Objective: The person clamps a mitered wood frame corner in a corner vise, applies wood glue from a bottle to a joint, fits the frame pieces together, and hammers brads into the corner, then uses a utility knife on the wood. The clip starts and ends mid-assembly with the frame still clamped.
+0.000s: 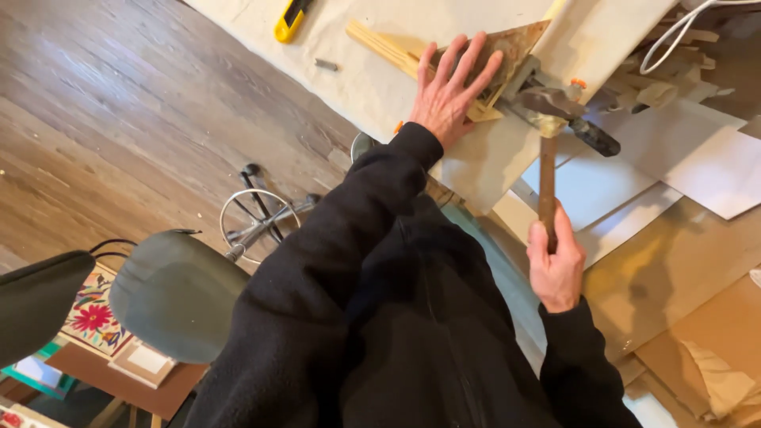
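Your left grip (452,87) lay flat and open on the worn brown triangular piece (507,49) at 12 o'clock on the surface (372,79). Your right grip (555,265) was closed around the wooden-handled hammer (547,150).

Browns, cream and black around a workbench draped in pale cloth

The cloth (372,87) over the bench is cream, and on it, at its far edge, lies a utility knife (291,19) in yellow and black; the wooden strips (384,46) on the cloth are pale yellow, under a rusty mottled brown triangular plate (515,43). The hammer (547,158) has a dark grey head and a brown wooden handle. Both sleeves (349,238) below the cloth are black. Left of the cloth, the floor (119,119) is grey-brown wood grain, the stool seat (178,293) grey-green, and a square (93,317) shows a pink flower pattern. Right of the cloth lie white sheets (713,166) and tan cardboard (682,269).
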